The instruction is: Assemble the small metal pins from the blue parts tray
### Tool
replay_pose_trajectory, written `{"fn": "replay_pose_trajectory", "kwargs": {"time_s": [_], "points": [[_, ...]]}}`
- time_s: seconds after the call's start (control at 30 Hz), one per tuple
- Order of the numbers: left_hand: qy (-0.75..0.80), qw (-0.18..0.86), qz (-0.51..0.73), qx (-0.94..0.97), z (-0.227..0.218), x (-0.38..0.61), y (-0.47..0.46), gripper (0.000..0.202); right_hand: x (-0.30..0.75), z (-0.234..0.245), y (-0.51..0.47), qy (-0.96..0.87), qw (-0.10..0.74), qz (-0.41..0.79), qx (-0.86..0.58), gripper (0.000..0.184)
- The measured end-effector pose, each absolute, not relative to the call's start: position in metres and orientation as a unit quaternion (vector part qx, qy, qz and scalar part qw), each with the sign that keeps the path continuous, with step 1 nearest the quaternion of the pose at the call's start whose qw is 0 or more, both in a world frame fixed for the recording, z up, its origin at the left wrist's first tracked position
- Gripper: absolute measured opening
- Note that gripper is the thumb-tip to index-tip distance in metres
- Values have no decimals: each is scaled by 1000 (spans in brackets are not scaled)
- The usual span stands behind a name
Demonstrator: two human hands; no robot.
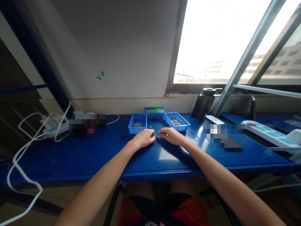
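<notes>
My left hand is closed in a pinch just above the blue table, near its middle. A small pale bit shows at its fingertips, too small to name. My right hand faces it a short gap away, its fingers also drawn together; whatever they hold is hidden. Behind the left hand stands a blue bin holding thin metal pins. Another blue bin, behind the right hand, holds similar metal pieces. Between them at the back, a third bin contains green plastic.
Small loose metal pieces lie between the bins. A dark water bottle stands by the window. Power strips lie at the right and left, with white cables hanging over the left edge. Blurred items flank my work area.
</notes>
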State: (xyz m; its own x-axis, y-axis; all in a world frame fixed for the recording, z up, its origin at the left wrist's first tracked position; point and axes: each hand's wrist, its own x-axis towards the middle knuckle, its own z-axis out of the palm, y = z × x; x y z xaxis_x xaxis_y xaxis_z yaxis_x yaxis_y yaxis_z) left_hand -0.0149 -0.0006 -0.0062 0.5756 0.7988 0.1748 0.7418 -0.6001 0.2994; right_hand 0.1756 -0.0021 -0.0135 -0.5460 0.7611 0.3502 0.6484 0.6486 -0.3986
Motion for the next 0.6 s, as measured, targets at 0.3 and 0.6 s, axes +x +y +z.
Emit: {"fn": "replay_pose_trajectory", "kwargs": {"time_s": [0.3,0.6], "points": [[470,106,153,863,-1,-12,-5,27,180,-15,2,-867,238,97,-427,17],[453,118,155,870,1,-12,-6,25,181,-12,-1,-863,249,107,-425,19]]}}
